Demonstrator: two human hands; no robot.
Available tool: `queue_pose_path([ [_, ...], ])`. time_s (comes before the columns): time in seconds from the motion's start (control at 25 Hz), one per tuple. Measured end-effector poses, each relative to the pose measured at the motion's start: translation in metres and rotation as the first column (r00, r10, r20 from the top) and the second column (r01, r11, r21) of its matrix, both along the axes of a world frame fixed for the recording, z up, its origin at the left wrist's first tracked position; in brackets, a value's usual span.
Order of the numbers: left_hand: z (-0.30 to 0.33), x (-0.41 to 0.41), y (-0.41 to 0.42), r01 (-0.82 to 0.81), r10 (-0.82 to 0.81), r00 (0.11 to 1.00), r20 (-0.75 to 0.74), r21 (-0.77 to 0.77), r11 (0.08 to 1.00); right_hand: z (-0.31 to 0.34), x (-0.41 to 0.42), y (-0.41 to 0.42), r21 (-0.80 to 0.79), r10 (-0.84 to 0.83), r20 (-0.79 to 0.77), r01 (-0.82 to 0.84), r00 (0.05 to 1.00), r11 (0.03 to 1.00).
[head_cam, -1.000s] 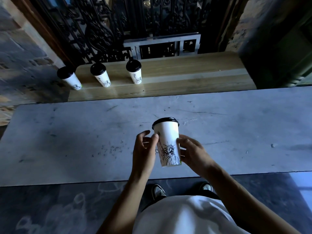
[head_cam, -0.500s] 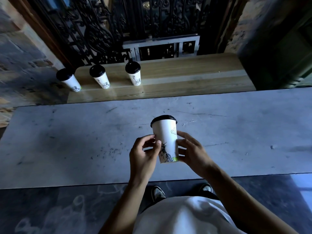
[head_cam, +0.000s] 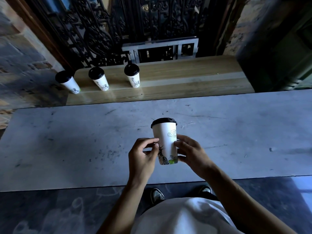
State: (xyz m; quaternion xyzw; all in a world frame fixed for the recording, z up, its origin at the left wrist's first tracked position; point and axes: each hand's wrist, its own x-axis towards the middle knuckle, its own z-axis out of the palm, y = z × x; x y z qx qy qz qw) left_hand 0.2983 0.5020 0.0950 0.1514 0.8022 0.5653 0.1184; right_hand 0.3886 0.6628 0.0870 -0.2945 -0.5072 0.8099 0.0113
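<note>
A white paper cup (head_cam: 166, 141) with a black lid and a line drawing stands upright over the grey stone slab (head_cam: 67, 141), near its front edge. My left hand (head_cam: 142, 157) holds the cup's left side with curled fingers and thumb. My right hand (head_cam: 190, 152) holds its right side, fingers wrapped behind it. The drawing now faces left, partly hidden by my left thumb. I cannot tell whether the cup's base touches the slab.
Three more lidded white cups (head_cam: 69, 81) (head_cam: 99, 78) (head_cam: 133, 75) stand in a row on a wooden ledge (head_cam: 185, 78) beyond the slab. A black ornate iron gate (head_cam: 135, 27) rises behind. A dark bin (head_cam: 276, 48) stands at the right.
Both hands have turned the cup, so the statue drawing swung from facing me to the left side. The cup sits slightly higher in view.
</note>
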Motion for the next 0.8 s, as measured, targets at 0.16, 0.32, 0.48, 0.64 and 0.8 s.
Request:
queue_pose_path([
  [0.16, 0.003, 0.001, 0.002, -0.024, 0.022, 0.999, 0.044, 0.028, 0.999, -0.005, 0.0, 0.004, -0.026, -0.053, -0.012, 0.052, 0.999, 0.998],
  [0.32, 0.003, -0.002, 0.003, -0.058, 0.055, 0.995, 0.085, 0.033, 0.998, -0.004, -0.005, 0.006, -0.063, -0.077, -0.018, 0.076, 0.997, 0.995],
  [0.48, 0.005, -0.006, 0.001, -0.066, 0.065, 0.998, 0.027, 0.033, 0.997, -0.003, -0.007, 0.003, -0.007, -0.059, -0.051, 0.058, 0.997, 0.998],
  [0.64, 0.001, -0.012, -0.003, -0.037, 0.038, 0.999, -0.004, 0.029, 0.999, -0.002, -0.009, 0.001, -0.009, -0.012, -0.088, 0.011, 0.996, 1.0],
  [0.8, 0.003, -0.012, -0.003, -0.041, 0.037, 0.997, 0.075, 0.054, 0.998, 0.0, -0.011, 0.003, 0.069, 0.053, -0.123, -0.045, 0.991, 0.997],
])
